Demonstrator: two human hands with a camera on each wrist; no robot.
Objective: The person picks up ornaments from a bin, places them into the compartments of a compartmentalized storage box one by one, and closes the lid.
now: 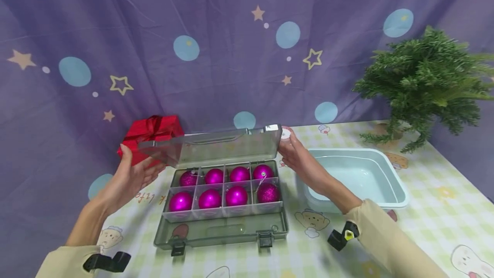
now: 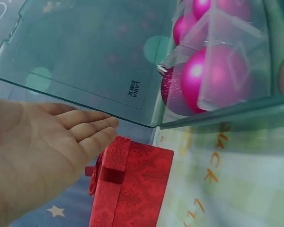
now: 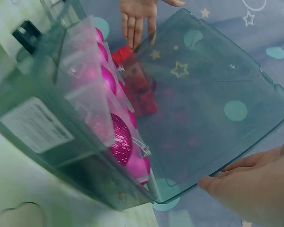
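Observation:
A translucent grey-green plastic case [image 1: 208, 231] lies on the table, its hinged lid [image 1: 227, 147] raised and tilted. Inside, a clear divided tray [image 1: 193, 214] holds shiny and glittery magenta Christmas balls [image 1: 209, 199], one in each compartment. My left hand [image 1: 129, 177] is at the lid's left edge, palm turned inward and fingers extended; the left wrist view shows the fingertips by that edge. At the lid's right edge is my right hand [image 1: 302, 162]. Its thumb and fingers touch the edge in the right wrist view, the fingers looking fairly straight.
A red gift box [image 1: 135, 134] with a bow stands behind my left hand. To the right is a pale blue basin [image 1: 386, 179], with a small artificial Christmas tree [image 1: 420, 76] behind it. A small white round thing [image 1: 285, 134] shows beside my right fingers. A patterned curtain [image 1: 231, 55] hangs behind.

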